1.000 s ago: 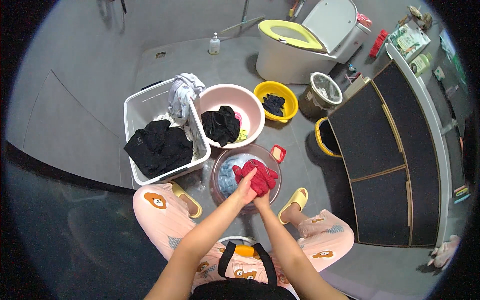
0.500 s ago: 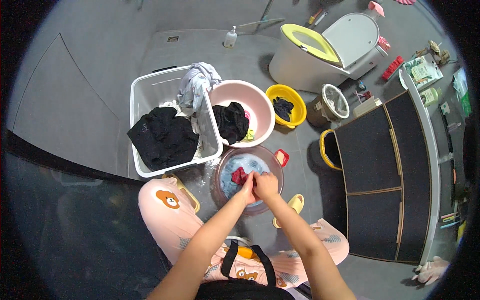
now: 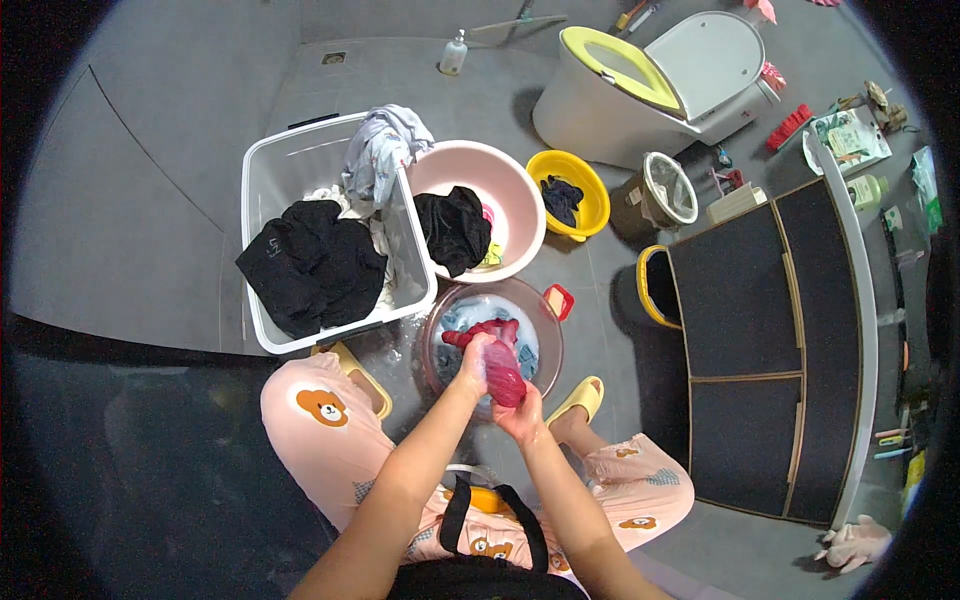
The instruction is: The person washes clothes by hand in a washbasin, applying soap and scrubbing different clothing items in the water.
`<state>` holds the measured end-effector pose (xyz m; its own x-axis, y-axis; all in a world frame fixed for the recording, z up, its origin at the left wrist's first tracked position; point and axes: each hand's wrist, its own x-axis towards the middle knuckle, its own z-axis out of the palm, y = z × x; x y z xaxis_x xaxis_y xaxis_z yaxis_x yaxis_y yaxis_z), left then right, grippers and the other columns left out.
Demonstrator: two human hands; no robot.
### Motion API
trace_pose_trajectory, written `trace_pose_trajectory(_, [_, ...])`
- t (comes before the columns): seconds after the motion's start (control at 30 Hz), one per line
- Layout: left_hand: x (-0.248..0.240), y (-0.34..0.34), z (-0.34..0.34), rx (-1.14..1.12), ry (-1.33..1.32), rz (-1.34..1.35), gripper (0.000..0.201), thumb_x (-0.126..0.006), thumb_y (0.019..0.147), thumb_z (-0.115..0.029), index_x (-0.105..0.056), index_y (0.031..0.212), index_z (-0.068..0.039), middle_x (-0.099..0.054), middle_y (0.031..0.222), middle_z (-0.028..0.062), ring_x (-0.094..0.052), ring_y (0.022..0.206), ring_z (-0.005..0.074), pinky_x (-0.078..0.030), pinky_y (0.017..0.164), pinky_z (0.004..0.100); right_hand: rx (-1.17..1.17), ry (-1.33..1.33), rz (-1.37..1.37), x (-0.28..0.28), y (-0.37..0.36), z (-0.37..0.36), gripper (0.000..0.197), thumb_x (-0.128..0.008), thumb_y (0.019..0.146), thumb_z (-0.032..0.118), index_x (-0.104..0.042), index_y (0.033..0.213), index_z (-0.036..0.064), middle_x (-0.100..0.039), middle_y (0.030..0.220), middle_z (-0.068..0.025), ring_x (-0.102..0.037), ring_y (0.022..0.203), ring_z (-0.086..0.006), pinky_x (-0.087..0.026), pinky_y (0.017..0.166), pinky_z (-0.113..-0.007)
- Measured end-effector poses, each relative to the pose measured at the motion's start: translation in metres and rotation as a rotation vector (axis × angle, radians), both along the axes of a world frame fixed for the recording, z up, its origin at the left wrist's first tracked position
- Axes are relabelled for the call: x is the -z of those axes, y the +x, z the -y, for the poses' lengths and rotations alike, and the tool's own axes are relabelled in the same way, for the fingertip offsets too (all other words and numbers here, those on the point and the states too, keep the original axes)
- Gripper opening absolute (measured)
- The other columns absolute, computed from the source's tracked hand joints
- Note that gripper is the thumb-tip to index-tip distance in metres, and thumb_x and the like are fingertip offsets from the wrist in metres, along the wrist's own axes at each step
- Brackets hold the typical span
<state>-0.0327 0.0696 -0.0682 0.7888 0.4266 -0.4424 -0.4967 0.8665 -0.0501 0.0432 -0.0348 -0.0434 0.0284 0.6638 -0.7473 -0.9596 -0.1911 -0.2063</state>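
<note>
Over a translucent brownish basin [image 3: 551, 328], I hold a wet dark-red cloth garment [image 3: 504, 372], stretched and bunched between both hands. My left hand [image 3: 476, 366] is closed round its left side, while my right hand [image 3: 519, 414] grips the lower end nearer to me. One end of the garment spreads toward the far side of the basin. Below it, blue-grey laundry [image 3: 457, 360] soaks in sudsy water. A red-framed object with a pale block, perhaps a soap dish [image 3: 559, 301], lies beside the basin's right rim.
A white laundry tub [image 3: 262, 322] with dark and light clothes stands left. Beyond the basin are a pink basin [image 3: 522, 215] and a yellow basin [image 3: 598, 205] with dark cloth. A lidded bin, toilet [image 3: 600, 120] and dark cabinet [image 3: 740, 290] line the right.
My hands were pressed together low over the basin with the red garment bunched. Now they are apart, the right one nearer me, with the garment lifted and drawn out between them.
</note>
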Motion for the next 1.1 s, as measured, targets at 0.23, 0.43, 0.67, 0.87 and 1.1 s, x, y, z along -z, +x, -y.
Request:
trace_pose_trajectory(0.23, [0.040,0.005,-0.004,-0.196,0.098,-0.503,0.014,-0.056,0.066,-0.020,-0.054,0.074,-0.009,-0.052,0.068,0.0013,-0.049,0.059,0.0130,-0.040,0.055,0.0273,-0.525,-0.183,1.246,-0.014,-0.003,-0.001,0.034,-0.047,0.076,0.022,-0.050,0.103,0.0027,-0.056,0.091,-0.0142,-0.056,0.076,-0.0242,-0.046,0.062,-0.034])
trace_pose_trajectory(0.43, [0.020,0.029,0.014,-0.374,-0.132,-0.845,0.021,-0.059,0.064,-0.018,-0.056,0.079,-0.004,-0.056,0.077,0.0027,-0.054,0.065,0.0140,-0.045,0.061,0.0293,-0.762,0.051,2.405,0.001,-0.011,-0.023,0.066,-0.064,0.061,0.015,-0.035,0.118,-0.0030,-0.049,0.102,-0.0288,-0.049,0.094,-0.0394,-0.040,0.083,-0.040])
trace_pose_trajectory(0.67, [0.026,0.025,0.012,-0.180,0.016,-0.735,0.016,-0.056,0.064,-0.015,-0.057,0.074,-0.003,-0.057,0.070,0.0052,-0.055,0.064,0.0165,-0.045,0.058,0.0289,-1.006,0.078,1.770,0.027,0.031,-0.040,0.032,-0.065,0.062,0.027,-0.058,0.078,-0.0005,-0.061,0.070,-0.0164,-0.059,0.070,-0.0323,-0.046,0.065,-0.040])
trace_pose_trajectory(0.87, [0.039,0.013,-0.001,0.128,0.100,-0.392,0.023,-0.051,0.065,-0.021,-0.056,0.076,-0.002,-0.057,0.073,0.0105,-0.055,0.067,0.0236,-0.045,0.066,0.0352,-0.982,0.011,0.643,0.012,0.029,-0.039,0.014,-0.059,0.063,0.017,-0.055,0.066,0.0042,-0.053,0.057,-0.0059,-0.049,0.050,-0.0136,-0.039,0.048,-0.024])
trace_pose_trajectory(1.1, [0.028,0.021,0.004,0.263,0.243,-0.202,0.015,-0.053,0.068,-0.021,-0.054,0.070,-0.006,-0.054,0.066,0.0085,-0.053,0.062,0.0220,-0.045,0.063,0.0347,-0.568,0.267,-0.345,0.029,0.034,-0.006,0.019,-0.055,0.071,0.022,-0.049,0.078,0.0056,-0.047,0.058,-0.0067,-0.042,0.049,-0.0153,-0.033,0.045,-0.023])
